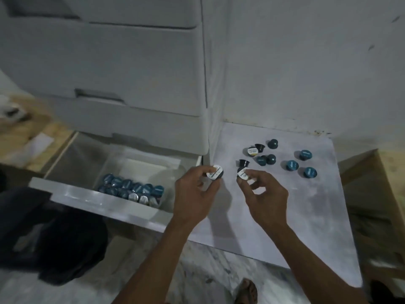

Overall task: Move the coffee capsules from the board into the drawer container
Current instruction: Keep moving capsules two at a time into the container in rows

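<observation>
Over the board (285, 216), both hands raised, left hand (195, 194) and right hand (266, 198) each pinching a capsule

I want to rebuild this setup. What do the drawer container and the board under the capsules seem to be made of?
The drawer container looks like clear, glossy plastic: the capsules inside show through its walls, which catch pale reflections. The board looks like a thin rigid sheet with a matte, whitish marbled finish, perhaps laminate or coated card; the picture cannot settle which.
</observation>
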